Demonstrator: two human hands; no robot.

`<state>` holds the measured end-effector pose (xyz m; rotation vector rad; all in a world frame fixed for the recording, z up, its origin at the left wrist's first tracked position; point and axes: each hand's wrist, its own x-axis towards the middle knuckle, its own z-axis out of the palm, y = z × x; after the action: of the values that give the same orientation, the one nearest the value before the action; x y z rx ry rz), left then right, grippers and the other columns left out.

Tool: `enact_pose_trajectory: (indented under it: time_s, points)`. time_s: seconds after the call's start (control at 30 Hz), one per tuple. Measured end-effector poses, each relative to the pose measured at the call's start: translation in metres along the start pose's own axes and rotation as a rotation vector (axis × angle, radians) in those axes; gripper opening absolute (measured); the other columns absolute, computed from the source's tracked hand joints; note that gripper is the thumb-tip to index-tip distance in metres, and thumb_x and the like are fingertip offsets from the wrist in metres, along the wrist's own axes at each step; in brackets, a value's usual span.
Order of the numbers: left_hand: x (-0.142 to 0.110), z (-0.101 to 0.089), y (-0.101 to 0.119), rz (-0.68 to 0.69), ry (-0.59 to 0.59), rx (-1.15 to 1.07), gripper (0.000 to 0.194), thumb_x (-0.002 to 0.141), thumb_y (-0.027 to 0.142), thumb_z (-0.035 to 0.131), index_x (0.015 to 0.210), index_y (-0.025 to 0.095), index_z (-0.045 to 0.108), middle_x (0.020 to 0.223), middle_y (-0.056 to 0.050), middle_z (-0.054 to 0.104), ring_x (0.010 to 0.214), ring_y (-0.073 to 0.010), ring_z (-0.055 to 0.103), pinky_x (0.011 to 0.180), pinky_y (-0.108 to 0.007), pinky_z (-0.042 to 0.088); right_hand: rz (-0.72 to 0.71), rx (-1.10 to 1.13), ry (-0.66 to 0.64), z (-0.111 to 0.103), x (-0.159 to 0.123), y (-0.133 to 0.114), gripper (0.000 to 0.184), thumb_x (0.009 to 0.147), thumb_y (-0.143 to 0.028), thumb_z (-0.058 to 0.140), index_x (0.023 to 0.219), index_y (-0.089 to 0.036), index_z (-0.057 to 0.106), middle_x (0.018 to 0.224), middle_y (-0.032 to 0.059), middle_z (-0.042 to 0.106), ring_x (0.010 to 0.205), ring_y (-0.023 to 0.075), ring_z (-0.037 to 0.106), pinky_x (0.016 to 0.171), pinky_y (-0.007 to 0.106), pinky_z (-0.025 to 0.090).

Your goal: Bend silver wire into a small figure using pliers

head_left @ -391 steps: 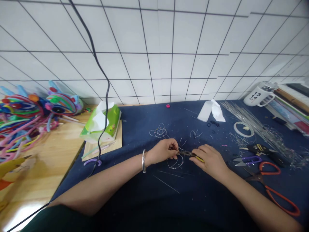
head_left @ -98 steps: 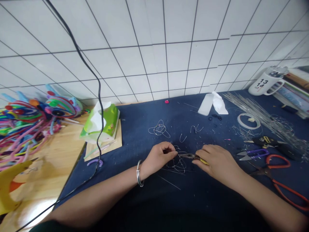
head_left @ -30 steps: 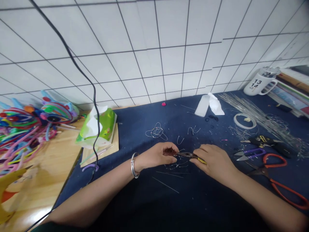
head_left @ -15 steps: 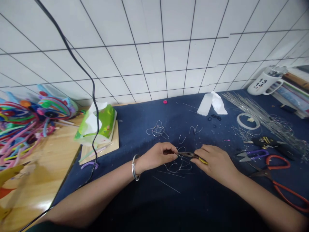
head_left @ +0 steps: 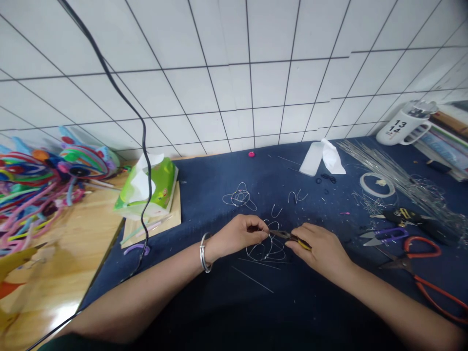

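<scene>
My left hand (head_left: 243, 233) pinches a looped piece of thin silver wire (head_left: 266, 255) between thumb and fingertips. My right hand (head_left: 321, 247) is wrapped round pliers (head_left: 304, 243) with yellow on the handles. The plier jaws point left and meet the wire at my left fingertips; the exact contact is too small to make out. Just beyond my hands lie a second wire loop shape (head_left: 240, 197) and a small U-bent wire (head_left: 277, 210). Straight wire lengths (head_left: 253, 279) rest on the dark blue cloth nearer to me.
On the right are red-handled scissors (head_left: 424, 247), purple snips (head_left: 389, 236), black-handled pliers (head_left: 398, 215), a wire coil (head_left: 377, 185), a bundle of wires (head_left: 383, 168) and a white mug (head_left: 397, 127). At left stand a green tissue pack (head_left: 163, 190) and a hanging black cable (head_left: 145, 146).
Both hands stay close together over the wire. The wire loops have turned a little below my left fingertips, and the pliers have shifted slightly left since half a second ago. The view has swayed.
</scene>
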<state>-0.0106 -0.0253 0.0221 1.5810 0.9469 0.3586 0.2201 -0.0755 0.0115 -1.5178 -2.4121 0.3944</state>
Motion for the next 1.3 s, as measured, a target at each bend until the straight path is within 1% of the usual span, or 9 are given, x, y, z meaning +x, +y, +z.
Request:
enact_pose_trajectory:
  time_s: [0.27,0.37,0.5,0.67,0.77,0.9,1.03,1.13,1.3]
  points:
    - [0.002,-0.003,-0.003,0.024,-0.084,-0.018,0.017,0.077,0.030,0.055,0.084,0.016,0.062,0.069,0.001,0.053,0.058,-0.0076,0.043,0.053,-0.020,0.034,0.035,0.051,-0.018,0.005,-0.001,-0.001,0.027,0.085,-0.044,0.040,0.083,-0.021,0.054,0.072,0.0007,0.052,0.066,0.0121,0.047,0.060,0.025,0.035]
    - [0.003,-0.003,-0.005,0.040,-0.089,-0.032,0.017,0.077,0.030,0.056,0.083,0.016,0.062,0.070,0.001,0.052,0.060,-0.0079,0.045,0.056,-0.021,0.036,0.038,0.053,-0.018,0.009,-0.001,-0.001,0.028,0.085,-0.045,0.039,0.083,-0.022,0.054,0.072,0.0010,0.052,0.067,0.0128,0.048,0.062,0.026,0.035]
    - [0.003,-0.004,-0.004,0.041,-0.088,-0.032,0.018,0.077,0.032,0.056,0.085,0.016,0.060,0.069,0.001,0.052,0.059,-0.0081,0.045,0.055,-0.021,0.037,0.039,0.061,-0.012,0.012,-0.001,0.000,0.028,0.085,-0.045,0.039,0.083,-0.022,0.054,0.072,0.0014,0.052,0.068,0.0134,0.048,0.063,0.026,0.035]
    - [0.003,-0.005,-0.001,0.029,-0.089,-0.110,0.016,0.080,0.028,0.053,0.088,0.015,0.057,0.071,0.000,0.056,0.066,-0.0106,0.052,0.062,-0.024,0.041,0.039,0.071,-0.019,0.012,0.000,0.000,0.028,0.085,-0.045,0.039,0.083,-0.022,0.054,0.072,0.0015,0.051,0.069,0.0135,0.048,0.064,0.026,0.036]
    - [0.004,-0.003,-0.002,0.045,-0.037,-0.205,0.011,0.080,0.024,0.052,0.087,0.015,0.054,0.076,-0.001,0.055,0.068,-0.0105,0.054,0.066,-0.026,0.044,0.050,0.069,-0.023,0.013,0.000,0.000,0.027,0.085,-0.045,0.039,0.084,-0.022,0.054,0.072,0.0015,0.051,0.069,0.0136,0.048,0.064,0.027,0.036]
    - [0.005,-0.001,-0.006,0.142,0.057,-0.269,0.011,0.077,0.019,0.057,0.087,0.015,0.052,0.077,0.000,0.053,0.065,-0.0085,0.050,0.061,-0.023,0.042,0.053,0.074,-0.027,0.013,0.000,0.002,0.027,0.085,-0.045,0.039,0.084,-0.022,0.054,0.073,0.0012,0.051,0.069,0.0133,0.048,0.064,0.026,0.036]
    - [0.006,0.001,-0.010,0.187,0.055,-0.278,0.012,0.079,0.023,0.056,0.084,0.013,0.053,0.071,0.000,0.052,0.062,-0.0079,0.047,0.059,-0.022,0.040,0.050,0.073,-0.032,0.014,0.002,0.002,0.028,0.085,-0.046,0.039,0.083,-0.022,0.054,0.072,0.0009,0.051,0.068,0.0131,0.048,0.063,0.026,0.036]
    - [0.006,0.002,-0.011,0.205,0.068,-0.244,0.013,0.081,0.026,0.054,0.084,0.013,0.055,0.069,0.000,0.051,0.063,-0.0087,0.047,0.061,-0.023,0.040,0.040,0.061,-0.027,0.014,0.002,0.002,0.028,0.085,-0.045,0.039,0.083,-0.022,0.054,0.072,0.0010,0.051,0.068,0.0132,0.048,0.063,0.026,0.036]
    - [0.005,0.004,-0.010,0.294,0.188,-0.088,0.013,0.081,0.026,0.054,0.081,0.014,0.058,0.073,-0.001,0.051,0.067,-0.0098,0.046,0.063,-0.024,0.038,0.028,0.036,-0.027,0.014,0.001,0.001,0.028,0.085,-0.045,0.039,0.083,-0.022,0.054,0.072,0.0015,0.051,0.069,0.0135,0.048,0.064,0.027,0.036]
